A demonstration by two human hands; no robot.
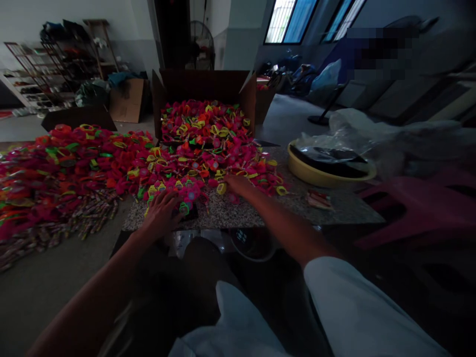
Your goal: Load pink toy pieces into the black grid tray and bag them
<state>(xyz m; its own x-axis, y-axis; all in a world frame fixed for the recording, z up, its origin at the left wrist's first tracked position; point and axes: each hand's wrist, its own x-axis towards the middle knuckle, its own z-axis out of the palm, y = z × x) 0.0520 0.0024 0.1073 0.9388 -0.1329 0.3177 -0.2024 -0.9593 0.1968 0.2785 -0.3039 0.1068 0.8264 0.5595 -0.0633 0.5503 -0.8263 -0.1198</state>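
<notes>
My left hand rests with its fingers stretched out at the near edge of a group of colourful toy watches, pink, yellow and green. Under and beside that hand, a small dark flat piece partly shows. My right hand reaches into the near side of the loose pile, fingers drawn together beside a yellow toy watch. Its fingertips are dim and partly hidden, so what they grip cannot be made out. Both hands are over the speckled stone tabletop.
An open cardboard box full of toy watches stands behind the pile. More watches heap on the left, with many thin wrapped sticks before them. At right are a yellow basin with plastic bags, a small packet and a pink stool.
</notes>
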